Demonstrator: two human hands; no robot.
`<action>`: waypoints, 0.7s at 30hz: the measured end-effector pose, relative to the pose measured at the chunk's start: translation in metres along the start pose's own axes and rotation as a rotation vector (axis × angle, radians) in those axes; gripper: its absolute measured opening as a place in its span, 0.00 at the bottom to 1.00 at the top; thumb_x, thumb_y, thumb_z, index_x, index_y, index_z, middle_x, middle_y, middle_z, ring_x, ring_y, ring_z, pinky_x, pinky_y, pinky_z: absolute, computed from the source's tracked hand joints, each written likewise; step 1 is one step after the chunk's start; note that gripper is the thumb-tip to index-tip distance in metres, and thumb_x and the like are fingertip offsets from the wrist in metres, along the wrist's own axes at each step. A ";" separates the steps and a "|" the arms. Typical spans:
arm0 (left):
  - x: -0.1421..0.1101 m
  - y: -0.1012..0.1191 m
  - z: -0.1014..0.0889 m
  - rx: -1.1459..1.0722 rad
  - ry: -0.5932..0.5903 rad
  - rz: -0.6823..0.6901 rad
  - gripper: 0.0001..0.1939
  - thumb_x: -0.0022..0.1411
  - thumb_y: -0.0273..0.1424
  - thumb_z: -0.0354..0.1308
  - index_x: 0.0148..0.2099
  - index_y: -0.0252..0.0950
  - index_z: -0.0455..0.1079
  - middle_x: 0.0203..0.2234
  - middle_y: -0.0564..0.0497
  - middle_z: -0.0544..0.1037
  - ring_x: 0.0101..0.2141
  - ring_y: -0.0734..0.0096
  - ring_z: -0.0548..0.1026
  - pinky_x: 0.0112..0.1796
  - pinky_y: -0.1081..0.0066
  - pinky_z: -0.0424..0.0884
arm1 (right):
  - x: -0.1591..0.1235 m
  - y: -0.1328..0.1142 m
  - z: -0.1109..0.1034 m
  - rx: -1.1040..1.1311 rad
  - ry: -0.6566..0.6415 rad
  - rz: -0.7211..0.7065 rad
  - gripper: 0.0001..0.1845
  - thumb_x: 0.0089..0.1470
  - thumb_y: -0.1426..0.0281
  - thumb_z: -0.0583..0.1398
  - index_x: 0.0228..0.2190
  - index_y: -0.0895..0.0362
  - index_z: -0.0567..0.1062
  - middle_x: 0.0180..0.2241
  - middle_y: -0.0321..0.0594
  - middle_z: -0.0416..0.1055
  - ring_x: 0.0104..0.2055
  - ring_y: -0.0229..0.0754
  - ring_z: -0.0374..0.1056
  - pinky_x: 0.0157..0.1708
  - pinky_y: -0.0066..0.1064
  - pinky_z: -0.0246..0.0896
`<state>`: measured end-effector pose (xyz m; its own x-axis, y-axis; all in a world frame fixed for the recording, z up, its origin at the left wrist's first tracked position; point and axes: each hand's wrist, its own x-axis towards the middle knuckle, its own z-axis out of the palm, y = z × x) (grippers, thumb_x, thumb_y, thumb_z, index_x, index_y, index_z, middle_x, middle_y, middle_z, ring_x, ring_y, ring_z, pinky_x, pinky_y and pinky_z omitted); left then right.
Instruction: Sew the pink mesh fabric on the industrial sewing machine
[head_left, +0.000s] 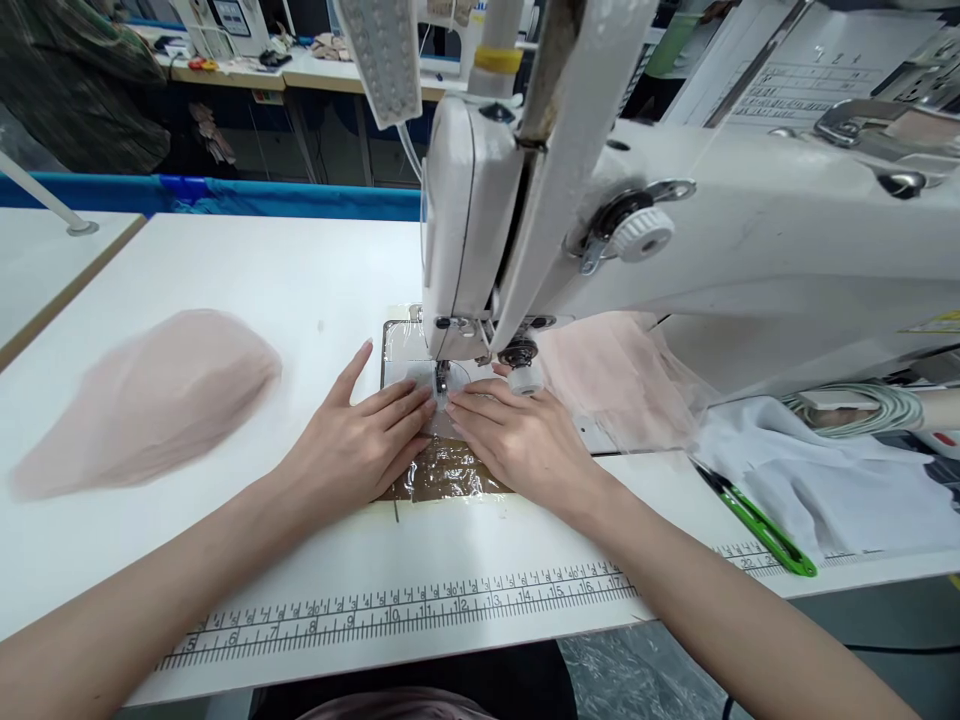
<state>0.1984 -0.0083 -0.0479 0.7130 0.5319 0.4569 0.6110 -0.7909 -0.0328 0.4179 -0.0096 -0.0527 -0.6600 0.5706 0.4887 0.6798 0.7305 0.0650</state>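
My left hand [358,438] lies flat at the left of the presser foot [442,377], its fingers stretched and one lifted away from the rest. On the other side my right hand [526,437] rests with its fingers extended, fingertips close to the foot. Both sets of fingertips press down around the needle area of a white sewing machine [457,215]. Whether a thin, sheer piece lies beneath them I cannot tell. Pale pink sheer fabric [611,370] sits under the machine arm, right of my right hand. More pink sheer fabric [161,400] is spread at the left.
A green-handled cutter [772,530] lies by white cloth [825,475] and a coiled cable [870,408] at the right. A printed ruler strip [420,605] runs along the table's front edge. Behind the blue cloth edge [300,198] stand other worktables and machines.
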 end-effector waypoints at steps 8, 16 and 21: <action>0.000 -0.003 0.003 -0.032 -0.018 -0.040 0.17 0.69 0.32 0.47 0.57 0.36 0.67 0.48 0.47 0.77 0.49 0.61 0.75 0.63 0.42 0.43 | 0.002 0.000 0.000 0.005 -0.002 0.013 0.13 0.60 0.78 0.55 0.40 0.60 0.79 0.43 0.41 0.77 0.42 0.41 0.72 0.54 0.41 0.61; 0.002 -0.005 0.003 -0.003 -0.020 -0.037 0.16 0.69 0.32 0.47 0.55 0.36 0.68 0.49 0.47 0.76 0.50 0.61 0.75 0.63 0.40 0.44 | 0.005 0.001 0.000 0.006 -0.008 0.024 0.13 0.61 0.77 0.54 0.40 0.60 0.79 0.43 0.41 0.77 0.44 0.43 0.72 0.53 0.41 0.62; 0.004 -0.006 0.004 -0.006 -0.030 -0.046 0.17 0.69 0.32 0.47 0.55 0.32 0.69 0.48 0.45 0.77 0.50 0.60 0.75 0.63 0.40 0.43 | 0.006 0.002 0.002 -0.025 -0.007 0.026 0.14 0.61 0.77 0.53 0.41 0.60 0.78 0.42 0.40 0.77 0.43 0.43 0.73 0.53 0.41 0.62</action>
<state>0.1987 -0.0008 -0.0492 0.6942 0.5767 0.4306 0.6414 -0.7671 -0.0068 0.4146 -0.0039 -0.0513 -0.6443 0.5920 0.4842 0.7045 0.7058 0.0746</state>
